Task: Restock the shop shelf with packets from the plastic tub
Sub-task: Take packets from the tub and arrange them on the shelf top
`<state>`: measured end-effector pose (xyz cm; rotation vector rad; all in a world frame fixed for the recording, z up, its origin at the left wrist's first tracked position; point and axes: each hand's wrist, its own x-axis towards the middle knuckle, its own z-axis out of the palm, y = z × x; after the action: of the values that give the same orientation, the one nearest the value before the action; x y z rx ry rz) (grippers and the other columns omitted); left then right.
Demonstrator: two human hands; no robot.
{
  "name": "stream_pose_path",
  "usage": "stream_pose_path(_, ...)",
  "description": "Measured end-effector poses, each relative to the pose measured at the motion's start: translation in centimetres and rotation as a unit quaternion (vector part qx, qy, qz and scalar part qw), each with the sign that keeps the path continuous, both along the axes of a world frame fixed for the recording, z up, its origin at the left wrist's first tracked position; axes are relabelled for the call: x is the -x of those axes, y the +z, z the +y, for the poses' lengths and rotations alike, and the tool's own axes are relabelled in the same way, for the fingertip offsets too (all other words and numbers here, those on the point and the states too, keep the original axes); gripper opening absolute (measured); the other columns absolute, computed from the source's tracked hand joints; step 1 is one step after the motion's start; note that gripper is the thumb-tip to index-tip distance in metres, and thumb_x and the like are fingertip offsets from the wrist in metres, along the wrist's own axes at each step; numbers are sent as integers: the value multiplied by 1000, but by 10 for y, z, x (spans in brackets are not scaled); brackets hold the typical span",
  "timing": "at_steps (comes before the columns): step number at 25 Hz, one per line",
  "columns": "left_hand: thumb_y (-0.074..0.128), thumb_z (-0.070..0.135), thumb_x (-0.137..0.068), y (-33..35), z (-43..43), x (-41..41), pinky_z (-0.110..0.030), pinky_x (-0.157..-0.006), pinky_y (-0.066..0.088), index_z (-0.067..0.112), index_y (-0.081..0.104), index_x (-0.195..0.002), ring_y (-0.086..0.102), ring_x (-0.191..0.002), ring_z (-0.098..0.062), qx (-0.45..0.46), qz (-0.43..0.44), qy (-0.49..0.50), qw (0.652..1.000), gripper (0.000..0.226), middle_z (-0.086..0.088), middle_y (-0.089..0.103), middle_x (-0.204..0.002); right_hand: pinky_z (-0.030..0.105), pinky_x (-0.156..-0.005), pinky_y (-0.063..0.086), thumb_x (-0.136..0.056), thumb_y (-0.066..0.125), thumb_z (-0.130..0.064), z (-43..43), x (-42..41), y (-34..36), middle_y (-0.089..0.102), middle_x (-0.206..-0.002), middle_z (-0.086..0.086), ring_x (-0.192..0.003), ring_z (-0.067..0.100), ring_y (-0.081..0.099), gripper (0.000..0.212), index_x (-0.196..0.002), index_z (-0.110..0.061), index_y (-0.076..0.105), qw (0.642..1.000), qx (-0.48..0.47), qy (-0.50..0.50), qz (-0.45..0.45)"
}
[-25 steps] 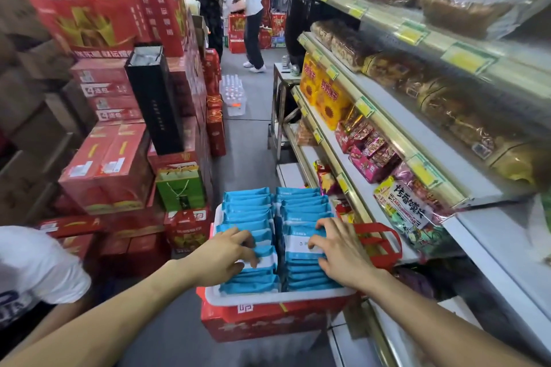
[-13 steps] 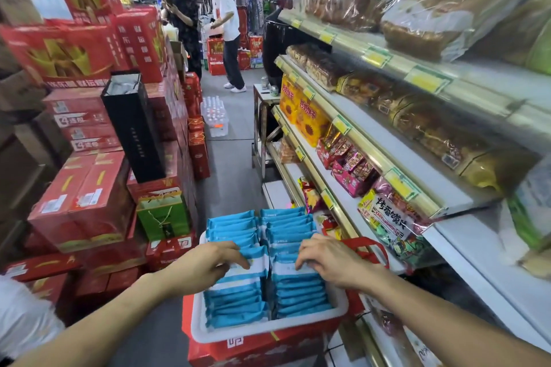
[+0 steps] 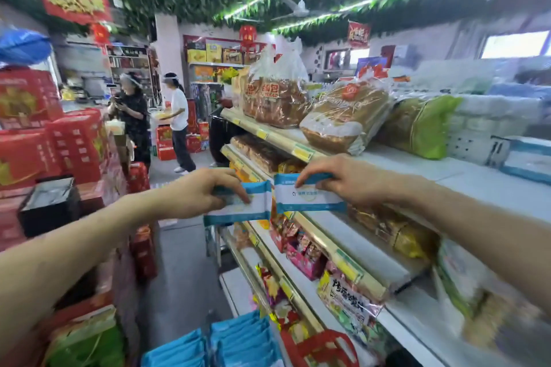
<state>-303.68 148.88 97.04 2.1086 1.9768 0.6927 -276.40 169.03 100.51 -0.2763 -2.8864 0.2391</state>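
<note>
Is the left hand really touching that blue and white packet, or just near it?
Touching. The head view shows the left hand gripping the packet, its thumb lying across the packet's front.

Your shelf unit runs along the right, with the aisle floor to its left.

On your top shelf, bagged bread loaves stand at the far end. A larger clear bread bag lies beside them, then a green packet, with blue-and-white packs at the far right. The second shelf holds brown bread packets far off and yellowish packets nearer you. The third shelf carries pink snack packets and a printed clear bag at its edge. Stacked red boxes stand on the floor across the aisle.
</note>
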Motion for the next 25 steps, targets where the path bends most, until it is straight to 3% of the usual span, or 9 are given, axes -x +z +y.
stream_pose_path(3,65,-4,-93,53,61,-36,-28,-97,51,43,76,-109,61,-114,-3,-15,-8,-67,998,51,22,60,-126,10,-81,41,-99,58,-4,33,-54,54,63,-121,-15,-104,-2,56,39,-119,-35,72,998,2,-61,28)
stream_pose_path(5,64,-2,-94,76,104,-72,-40,-98,55,42,76,-110,63,-113,-11,-24,-18,-109,994,48,17,60,-131,16,-84,43,-98,60,-5,53,-93,74,63,-116,-19,-103,-4,57,39,-116,-38,73,995,-12,-90,38)
stream_pose_path(8,65,0,-93,96,166,-130,-46,-93,55,43,76,-109,64,-105,-16,-46,8,-164,985,47,13,62,-124,28,-90,47,-95,65,-6,87,-151,85,65,-114,-17,-104,2,58,41,-117,-39,73,989,-36,-137,37)
stream_pose_path(11,66,4,-92,109,221,-183,-44,-90,54,49,74,-106,63,-101,-16,-62,45,-203,976,48,15,63,-118,35,-99,50,-96,66,-8,127,-220,87,66,-119,-17,-107,7,60,43,-117,-46,72,978,-48,-202,27)
stream_pose_path(13,65,2,-93,112,251,-210,-36,-94,53,48,75,-105,61,-105,-5,-61,24,-216,974,49,23,61,-118,38,-100,52,-97,65,-9,154,-263,88,66,-122,-18,-108,8,62,44,-115,-49,71,968,-43,-248,27)
stream_pose_path(17,64,1,-94,110,298,-248,-31,-99,54,48,74,-107,57,-109,2,-62,40,-232,970,50,25,58,-121,37,-103,50,-95,65,-5,202,-328,82,66,-126,-15,-109,7,62,42,-119,-38,72,945,-47,-323,-2)
stream_pose_path(25,64,0,-94,99,353,-273,-27,-101,53,49,74,-108,56,-115,0,-51,43,-257,964,52,23,57,-125,39,-106,48,-94,65,-5,257,-341,52,66,-128,-7,-111,13,61,41,-124,-33,71,934,-43,-355,-10)
